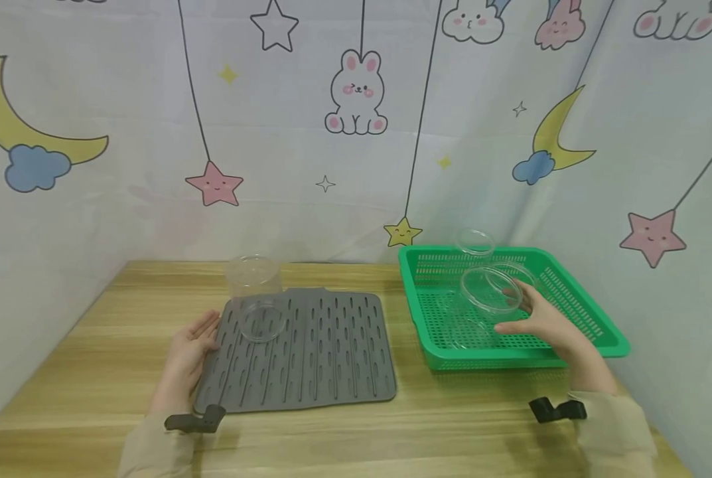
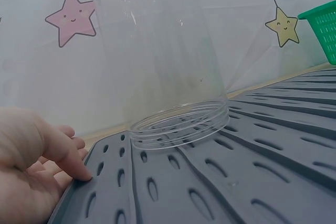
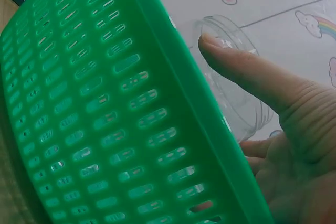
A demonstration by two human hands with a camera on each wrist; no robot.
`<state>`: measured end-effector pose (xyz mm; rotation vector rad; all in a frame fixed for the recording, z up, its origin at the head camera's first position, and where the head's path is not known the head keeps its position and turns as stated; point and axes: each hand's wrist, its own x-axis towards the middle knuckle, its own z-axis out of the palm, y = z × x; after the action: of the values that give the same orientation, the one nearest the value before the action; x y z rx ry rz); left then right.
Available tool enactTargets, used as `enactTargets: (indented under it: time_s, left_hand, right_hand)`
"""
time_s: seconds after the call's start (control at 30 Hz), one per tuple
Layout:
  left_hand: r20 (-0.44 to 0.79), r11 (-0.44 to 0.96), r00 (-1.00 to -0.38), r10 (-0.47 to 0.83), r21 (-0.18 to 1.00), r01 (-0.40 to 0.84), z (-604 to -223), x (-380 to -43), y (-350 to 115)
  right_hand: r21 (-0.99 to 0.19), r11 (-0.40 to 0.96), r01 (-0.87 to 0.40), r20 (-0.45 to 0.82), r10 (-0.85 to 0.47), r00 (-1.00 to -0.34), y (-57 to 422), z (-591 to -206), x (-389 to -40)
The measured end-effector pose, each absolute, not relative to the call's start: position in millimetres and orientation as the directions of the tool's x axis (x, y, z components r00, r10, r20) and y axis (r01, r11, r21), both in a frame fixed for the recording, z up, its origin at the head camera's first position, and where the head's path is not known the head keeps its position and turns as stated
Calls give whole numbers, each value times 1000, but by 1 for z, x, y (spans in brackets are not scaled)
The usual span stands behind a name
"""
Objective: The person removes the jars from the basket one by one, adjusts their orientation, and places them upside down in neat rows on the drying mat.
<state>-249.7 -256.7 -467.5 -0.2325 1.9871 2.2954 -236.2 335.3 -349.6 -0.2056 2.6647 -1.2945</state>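
At the left edge of a grey slotted drying mat [image 1: 308, 355] rests my left hand [image 1: 187, 352]. Its thumb touches the mat's edge and its fingers lie loosely extended. A clear plastic jar [image 2: 181, 129] stands upright on the mat, to the right of that hand. My right hand [image 1: 543, 318] reaches over the near right part of a green perforated basket [image 1: 433, 352], thumb and fingers spread beside a clear jar [image 1: 490, 290] in it. Whether they touch the jar is hard to tell. Other clear jars [image 1: 475, 242] are in the basket too, their outlines overlapping.
Mat and basket lie on a wooden table [image 1: 332, 445], with the basket on the right. Behind the table hangs a white curtain [image 1: 308, 219] printed with rabbits, stars and moons. Each wrist carries a black strap mount [image 1: 197, 419].
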Motion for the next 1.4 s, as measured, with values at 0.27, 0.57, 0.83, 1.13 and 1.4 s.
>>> enactTargets:
  time_s: [0.27,0.57,0.83,1.13,1.4]
  left_hand:
    - [-181,-140,-983,-29,975,-175,-465,-248,-256]
    - [-174,-145,-984,-30,975,-168,-467,-248,-257]
    - [-175,-150,-984,-41,974,-167,-467,-248,-257]
    - [-177,-145,-983,-50,975,-169,-466,-247,-254]
    - [-240,-157,-966,-96,962,-223,-458,-247,-257]
  right_hand:
    - [-798,601,-37,-142,-248,-958,334,-352,-244]
    - [-841,538,-64,-116,-294,-949,335,-359,-252]
    - [-848,527,-56,-113,-282,-953,331,-360,-254]
    - [-841,534,-86,-59,-250,-967,326,-356,-245]
    - [-869,484,-100,6,-193,-981,320,-350,-239]
